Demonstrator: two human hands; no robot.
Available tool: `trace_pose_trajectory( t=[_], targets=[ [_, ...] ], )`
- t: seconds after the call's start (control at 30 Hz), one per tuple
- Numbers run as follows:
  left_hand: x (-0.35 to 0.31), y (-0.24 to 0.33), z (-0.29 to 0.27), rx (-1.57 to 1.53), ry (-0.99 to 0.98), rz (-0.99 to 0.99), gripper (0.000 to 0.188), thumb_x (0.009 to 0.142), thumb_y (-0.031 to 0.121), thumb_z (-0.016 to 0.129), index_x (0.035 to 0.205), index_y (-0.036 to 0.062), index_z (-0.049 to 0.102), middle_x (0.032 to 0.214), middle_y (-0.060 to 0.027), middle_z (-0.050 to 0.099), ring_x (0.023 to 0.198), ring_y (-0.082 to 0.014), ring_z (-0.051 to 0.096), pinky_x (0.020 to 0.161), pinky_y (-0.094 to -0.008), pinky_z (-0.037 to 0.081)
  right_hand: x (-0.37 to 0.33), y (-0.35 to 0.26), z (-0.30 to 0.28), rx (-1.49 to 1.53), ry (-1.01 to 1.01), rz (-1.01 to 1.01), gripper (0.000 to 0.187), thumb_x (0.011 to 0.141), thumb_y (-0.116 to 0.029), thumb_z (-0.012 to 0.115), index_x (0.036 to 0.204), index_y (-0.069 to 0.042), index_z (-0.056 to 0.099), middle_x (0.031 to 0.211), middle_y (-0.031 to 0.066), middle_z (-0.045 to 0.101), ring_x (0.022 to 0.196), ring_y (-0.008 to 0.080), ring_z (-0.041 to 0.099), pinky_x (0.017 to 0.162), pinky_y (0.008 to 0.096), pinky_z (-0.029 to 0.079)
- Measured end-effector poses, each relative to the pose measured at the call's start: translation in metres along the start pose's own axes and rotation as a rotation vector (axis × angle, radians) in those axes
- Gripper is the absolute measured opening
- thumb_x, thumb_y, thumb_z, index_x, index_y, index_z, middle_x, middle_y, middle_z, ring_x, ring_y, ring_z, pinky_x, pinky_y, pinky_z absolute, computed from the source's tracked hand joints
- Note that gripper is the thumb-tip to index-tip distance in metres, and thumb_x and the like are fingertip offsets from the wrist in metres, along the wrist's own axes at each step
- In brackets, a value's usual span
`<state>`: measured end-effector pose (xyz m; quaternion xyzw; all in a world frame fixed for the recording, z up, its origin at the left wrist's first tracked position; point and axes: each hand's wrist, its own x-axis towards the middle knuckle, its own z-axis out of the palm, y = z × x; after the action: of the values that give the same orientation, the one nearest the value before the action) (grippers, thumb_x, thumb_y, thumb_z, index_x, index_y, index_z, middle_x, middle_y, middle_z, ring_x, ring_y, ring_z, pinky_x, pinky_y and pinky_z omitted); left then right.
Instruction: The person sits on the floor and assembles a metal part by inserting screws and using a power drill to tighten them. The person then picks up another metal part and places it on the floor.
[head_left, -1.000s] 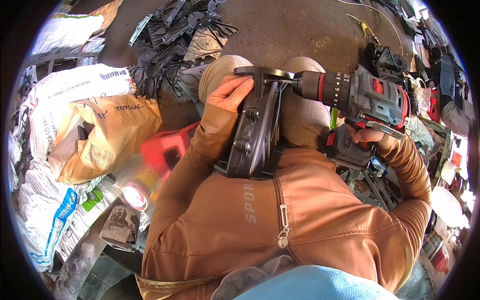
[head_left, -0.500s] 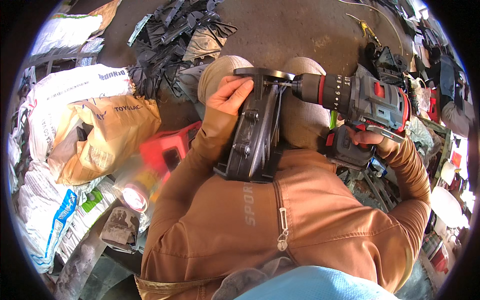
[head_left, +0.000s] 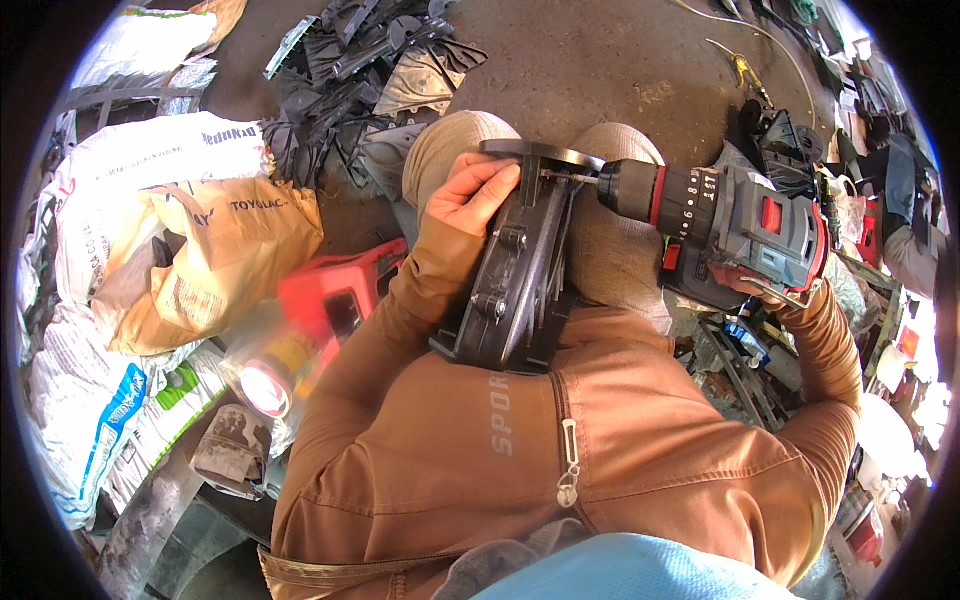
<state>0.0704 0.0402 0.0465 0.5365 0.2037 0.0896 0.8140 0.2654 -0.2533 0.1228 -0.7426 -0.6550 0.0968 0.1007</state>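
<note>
Steadying the long black part (head_left: 525,265) falls to my left hand (head_left: 466,198), its thumb and fingers closed on the upper end, just beside the round flange; the part lies over my lap, between the knees (head_left: 612,240), its lower end up against the brown jacket (head_left: 450,430). My right hand (head_left: 768,290) is wrapped round the handle of the cordless drill (head_left: 735,220) – the tool's body hides most of that grip, and I can't see the trigger finger; the chuck points left, with the thin bit (head_left: 580,178) running in beneath the flange; from this view I cannot tell whether its tip is seated or merely touching.

To do this well, I'd line the bit up squarely with its spot before giving any power, then press gently along its own axis; a tilted drill would probably slip or chew the plastic; I'd brace the part harder against body and thigh, since a pinch alone may not resist the twist – and I'd hold the left fingertips clear of the bit's line, as they sit near it; short trigger pulls should be safest.
</note>
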Motion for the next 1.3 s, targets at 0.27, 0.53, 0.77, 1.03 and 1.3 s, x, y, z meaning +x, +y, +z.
trace_pose_trajectory(
  t=[0.27,0.53,0.77,1.03,1.3],
  targets=[
    [0.0,0.0,-0.003,0.025,0.005,-0.02,0.019,0.09,0.014,0.059,0.099,-0.0014,0.065,0.096,0.0007,0.052,0.091,-0.0075,0.051,0.08,-0.02,0.039,0.001,0.007,0.0,-0.108,0.033,-0.059,0.048,0.073,-0.032,0.064,0.117,-0.017,0.055,0.112,0.0042,0.061,0.101,0.0234,0.06,0.089,0.0372,0.048],
    [0.0,-0.006,-0.006,-0.04,0.034,-0.07,0.019,0.091,0.015,0.058,0.098,-0.0008,0.065,0.094,0.0006,0.052,0.09,-0.0076,0.05,0.079,-0.0203,0.039,0.016,-0.005,-0.009,0.019,-0.01,-0.026,0.043,0.07,-0.027,0.067,0.11,-0.013,0.058,0.104,0.0061,0.062,0.092,0.0247,0.061,0.081,0.0366,0.049],
    [0.001,-0.009,-0.018,-0.103,-0.023,-0.027,0.019,0.092,0.016,0.056,0.101,0.0009,0.064,0.091,0.0024,0.055,0.086,-0.0052,0.051,0.077,-0.0195,0.04,0.04,-0.027,-0.021,0.248,-0.107,0.074,0.04,0.067,-0.023,0.069,0.104,-0.009,0.06,0.097,0.0077,0.063,0.083,0.0258,0.062,0.074,0.0361,0.05],
    [-0.003,-0.005,-0.018,-0.316,-0.101,-0.081,0.016,0.094,0.016,0.053,0.102,0.0051,0.062,0.09,0.0049,0.058,0.082,-0.0014,0.051,0.072,-0.0176,0.043,0.061,-0.042,-0.035,0.334,-0.301,0.206,0.036,0.065,-0.017,0.072,0.097,-0.005,0.062,0.089,0.0095,0.064,0.074,0.0271,0.062,0.066,0.0355,0.051],
    [-0.006,0.002,-0.012,-0.212,-0.032,-0.057,0.017,0.091,0.018,0.058,0.1,0.0034,0.063,0.086,0.0041,0.06,0.077,-0.0024,0.052,0.068,-0.0176,0.043,0.075,-0.057,-0.04,0.287,-0.191,0.161,0.037,0.06,-0.012,0.076,0.09,0.001,0.059,0.079,0.0116,0.059,0.063,0.0273,0.059,0.054,0.0353,0.047]
  ],
)
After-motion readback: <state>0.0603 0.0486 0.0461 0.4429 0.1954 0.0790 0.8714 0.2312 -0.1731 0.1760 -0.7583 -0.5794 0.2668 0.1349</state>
